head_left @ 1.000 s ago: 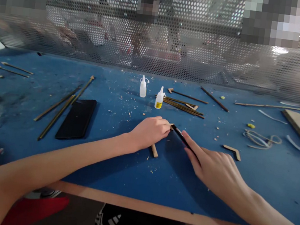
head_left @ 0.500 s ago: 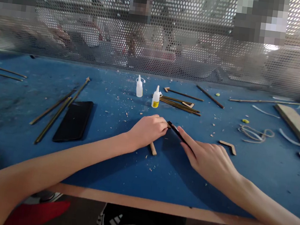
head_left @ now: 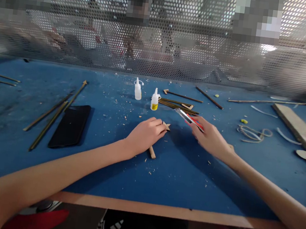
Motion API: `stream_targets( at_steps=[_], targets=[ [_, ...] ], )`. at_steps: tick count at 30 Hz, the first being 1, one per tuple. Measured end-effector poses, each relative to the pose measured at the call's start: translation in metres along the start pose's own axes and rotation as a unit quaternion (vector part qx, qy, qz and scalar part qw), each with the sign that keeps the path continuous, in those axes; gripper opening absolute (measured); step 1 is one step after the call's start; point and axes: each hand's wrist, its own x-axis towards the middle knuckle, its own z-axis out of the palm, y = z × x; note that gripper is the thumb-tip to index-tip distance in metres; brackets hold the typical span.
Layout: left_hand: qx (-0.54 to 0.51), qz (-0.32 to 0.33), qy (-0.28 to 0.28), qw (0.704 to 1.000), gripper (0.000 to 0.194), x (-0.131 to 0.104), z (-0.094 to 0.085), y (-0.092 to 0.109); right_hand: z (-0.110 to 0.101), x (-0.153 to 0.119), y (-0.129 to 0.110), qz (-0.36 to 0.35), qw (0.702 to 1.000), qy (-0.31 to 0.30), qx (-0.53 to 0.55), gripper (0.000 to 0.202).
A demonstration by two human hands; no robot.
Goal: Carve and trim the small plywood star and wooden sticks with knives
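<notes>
My left hand (head_left: pixel 146 134) is closed and pressed low over the blue table, holding down a small light wooden piece (head_left: pixel 167 126). The piece's notched tip shows beyond my fingertips. A short wooden stick (head_left: pixel 152 152) pokes out below the same hand; whether the two are joined is hidden. To the right, my right hand (head_left: pixel 213 138) grips a utility knife (head_left: pixel 187 118) with a red handle. Its metal end points up and left, raised a little and apart from the wooden piece. Two small glue bottles, one plain white (head_left: pixel 137 91) and one yellow-labelled (head_left: pixel 155 101), stand just beyond my hands.
A black phone (head_left: pixel 70 126) lies at left beside several brown sticks (head_left: pixel 48 126). Behind the bottles is a bundle of sticks (head_left: pixel 179 106). At right lie tangled string (head_left: pixel 253 133) and a wooden board (head_left: pixel 299 128). A perforated metal screen (head_left: pixel 160 52) borders the far edge.
My right hand has lifted the knife up and away from the wooden piece, turning it so the red handle shows. My left hand still holds the piece. The view has shifted slightly.
</notes>
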Motion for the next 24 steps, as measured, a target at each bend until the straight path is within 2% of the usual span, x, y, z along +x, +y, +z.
stream_targets(
  at_steps=[3, 8, 14, 18, 21, 23, 24],
  targets=[
    [-0.043, -0.027, 0.015, 0.999, 0.017, 0.0, -0.001, -0.001, 0.006, 0.004, 0.001, -0.006, 1.0, -0.011, 0.02, 0.04],
    [-0.117, -0.079, 0.031, 0.99, 0.012, 0.001, -0.003, -0.001, 0.005, -0.007, 0.005, 0.0, 0.999, -0.018, 0.039, 0.04],
    [-0.169, -0.095, 0.066, 0.979, 0.013, 0.002, -0.004, -0.001, 0.002, -0.003, 0.009, -0.04, 0.983, 0.01, 0.178, 0.057],
    [-0.182, -0.09, 0.066, 0.977, 0.016, 0.001, -0.003, -0.001, -0.005, -0.003, 0.005, -0.038, 0.96, 0.0, 0.278, 0.044],
    [-0.187, -0.072, 0.045, 0.979, 0.012, 0.0, -0.001, -0.002, -0.01, -0.006, 0.0, -0.083, 0.937, -0.058, 0.333, 0.057],
    [-0.189, -0.049, 0.031, 0.98, 0.015, -0.001, -0.001, -0.002, -0.013, -0.009, -0.003, -0.098, 0.937, -0.046, 0.331, 0.064],
    [-0.187, -0.037, 0.025, 0.981, 0.015, -0.001, -0.001, -0.002, -0.013, -0.01, -0.004, -0.092, 0.945, -0.016, 0.314, 0.057]
  ],
)
